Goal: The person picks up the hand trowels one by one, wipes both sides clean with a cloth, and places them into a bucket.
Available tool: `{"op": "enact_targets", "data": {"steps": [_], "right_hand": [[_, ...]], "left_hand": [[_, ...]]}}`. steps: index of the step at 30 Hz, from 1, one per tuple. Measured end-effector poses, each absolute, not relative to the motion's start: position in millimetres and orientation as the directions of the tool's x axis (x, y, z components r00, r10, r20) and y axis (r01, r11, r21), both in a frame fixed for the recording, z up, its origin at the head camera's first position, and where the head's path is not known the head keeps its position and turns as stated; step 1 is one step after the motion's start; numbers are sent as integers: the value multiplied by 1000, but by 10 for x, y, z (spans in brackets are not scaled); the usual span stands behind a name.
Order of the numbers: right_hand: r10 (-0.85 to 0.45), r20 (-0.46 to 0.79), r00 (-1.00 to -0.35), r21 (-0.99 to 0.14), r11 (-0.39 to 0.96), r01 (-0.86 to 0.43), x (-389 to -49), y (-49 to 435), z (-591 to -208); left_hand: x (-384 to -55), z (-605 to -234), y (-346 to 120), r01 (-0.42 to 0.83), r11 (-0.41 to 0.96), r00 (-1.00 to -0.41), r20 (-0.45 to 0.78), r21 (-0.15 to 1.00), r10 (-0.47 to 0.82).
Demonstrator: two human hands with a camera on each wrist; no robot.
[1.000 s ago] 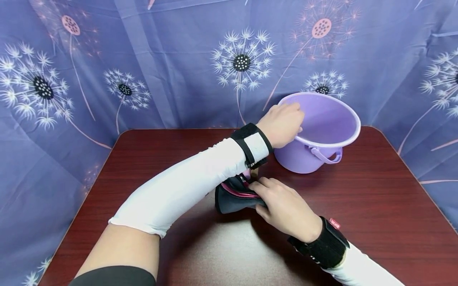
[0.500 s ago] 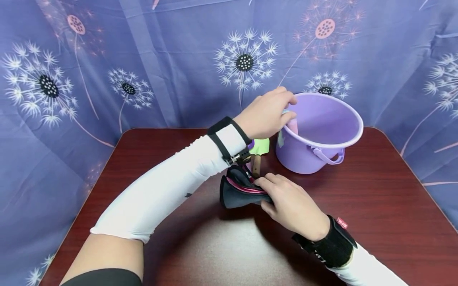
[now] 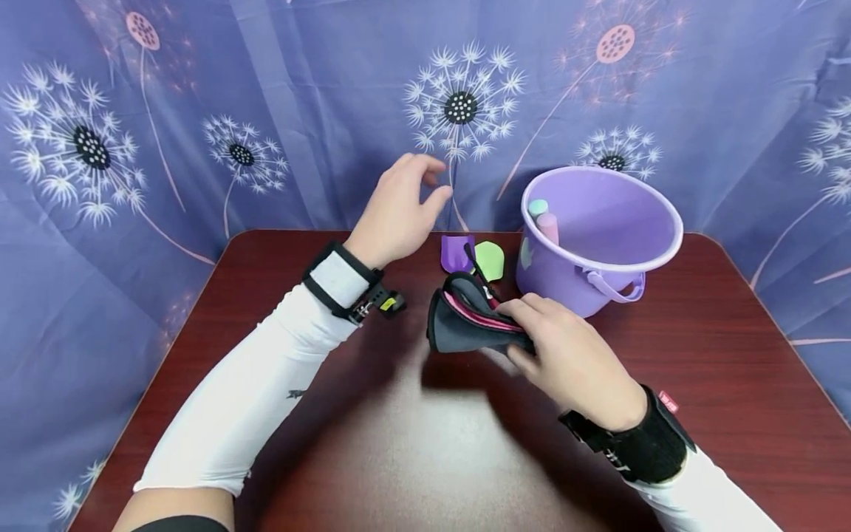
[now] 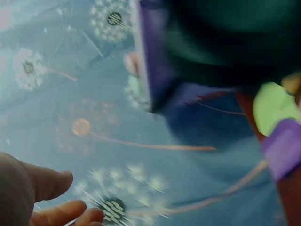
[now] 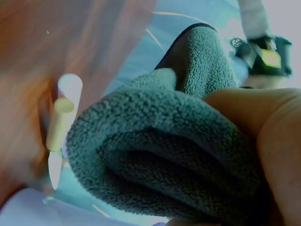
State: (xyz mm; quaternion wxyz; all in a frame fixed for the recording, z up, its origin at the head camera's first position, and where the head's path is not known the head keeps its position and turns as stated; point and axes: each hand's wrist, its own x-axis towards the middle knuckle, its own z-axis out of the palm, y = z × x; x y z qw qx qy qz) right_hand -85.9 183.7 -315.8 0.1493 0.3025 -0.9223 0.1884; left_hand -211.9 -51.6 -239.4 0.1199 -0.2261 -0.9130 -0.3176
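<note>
My right hand [image 3: 578,362] pinches a folded grey fleece-lined item [image 3: 465,329] with black edging and pink trim, held over the table in the head view. Its fuzzy hollow opening [image 5: 155,160] fills much of the right wrist view. A black cord [image 3: 475,260] sticks up from it. My left hand [image 3: 402,210] is in the air left of the bucket, fingers loosely bent, holding nothing. Beyond the fleece item lie a purple toy shovel [image 3: 455,253] and a green toy shovel [image 3: 490,261]; the item hides their handles in the head view.
A purple bucket [image 3: 565,284] stands at the back right of the brown table [image 3: 718,355], its handle [image 3: 618,290] hanging at the front. Inside it, a mint rod end [image 3: 538,208] and a pink rod end [image 3: 548,226] lean at the left wall. A patterned curtain [image 3: 332,89] hangs behind.
My left hand has let go of the rods in the bucket and moved left, away from it. My right hand has moved the fleece item slightly up and right.
</note>
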Motion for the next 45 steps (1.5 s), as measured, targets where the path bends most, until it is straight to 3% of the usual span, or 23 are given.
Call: {"op": "enact_targets", "data": {"steps": [9, 20, 28, 45], "right_hand": [[-439, 450, -777, -279, 758, -590, -894, 1920, -3028], [-396, 490, -776, -280, 772, -571, -903, 1966, -2990], [-399, 492, -774, -285, 766, -576, -888, 1946, -2997], [-405, 467, -786, -287, 771, -568, -886, 1916, -3037]], "left_hand": [[-2118, -3160, -619, 327, 784, -945, 210, 527, 252], [-2098, -3813, -278, 218, 863, -971, 16, 456, 237], [-2063, -3891, -199, 220, 888, -968, -25, 404, 251], [-1986, -3968, -323, 116, 918, -985, -76, 379, 156]]}}
